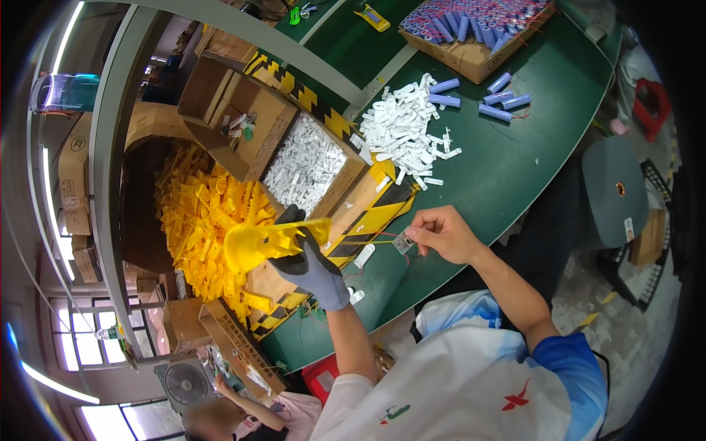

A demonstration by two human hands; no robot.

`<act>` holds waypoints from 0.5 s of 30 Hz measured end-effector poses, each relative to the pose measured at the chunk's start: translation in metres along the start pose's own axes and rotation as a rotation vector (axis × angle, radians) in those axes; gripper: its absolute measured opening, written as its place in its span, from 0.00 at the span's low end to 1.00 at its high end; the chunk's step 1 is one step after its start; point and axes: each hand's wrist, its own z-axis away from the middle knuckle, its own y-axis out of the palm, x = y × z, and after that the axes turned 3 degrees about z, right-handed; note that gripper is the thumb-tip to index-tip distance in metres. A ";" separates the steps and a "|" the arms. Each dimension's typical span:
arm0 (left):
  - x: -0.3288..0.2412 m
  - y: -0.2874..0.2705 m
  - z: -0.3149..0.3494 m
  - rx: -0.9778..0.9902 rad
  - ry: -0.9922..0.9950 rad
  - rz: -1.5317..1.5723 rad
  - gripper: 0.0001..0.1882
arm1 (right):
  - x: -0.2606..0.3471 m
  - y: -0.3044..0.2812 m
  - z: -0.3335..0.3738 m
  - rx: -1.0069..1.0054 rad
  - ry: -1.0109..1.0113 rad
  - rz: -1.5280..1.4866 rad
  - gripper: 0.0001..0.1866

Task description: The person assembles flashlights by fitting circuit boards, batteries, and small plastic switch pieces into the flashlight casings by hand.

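Note:
My left hand [312, 278], in a grey and black glove, is closed around a yellow plastic housing [254, 246] with a flared round end. My right hand [447, 235] is bare and pinches a small circuit board [401, 243] between thumb and fingertips. Thin red and yellow wires run from the board toward the housing; where they end behind the glove is hidden. Below the wires, a white plastic piece [364, 256] lies on the green table [485, 173], with another near my left wrist.
Loose white pieces [401, 125] are heaped beyond my hands, beside a carton of white parts [305, 165]. Yellow housings [202, 228] fill a large container at left. Blue-purple cylindrical cells [504, 103] lie near a carton [471, 66] of more. A co-worker [254, 415] sits at lower left.

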 end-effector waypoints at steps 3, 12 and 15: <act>0.026 -0.023 0.028 0.042 -0.252 -0.191 0.35 | 0.001 -0.004 -0.001 -0.083 0.063 0.159 0.14; 0.063 -0.034 0.072 0.728 -0.388 -0.249 0.46 | -0.004 -0.017 -0.002 -0.172 0.191 0.298 0.20; 0.091 -0.057 0.085 0.506 -0.408 -0.204 0.39 | 0.010 -0.009 -0.008 -0.081 0.260 0.365 0.27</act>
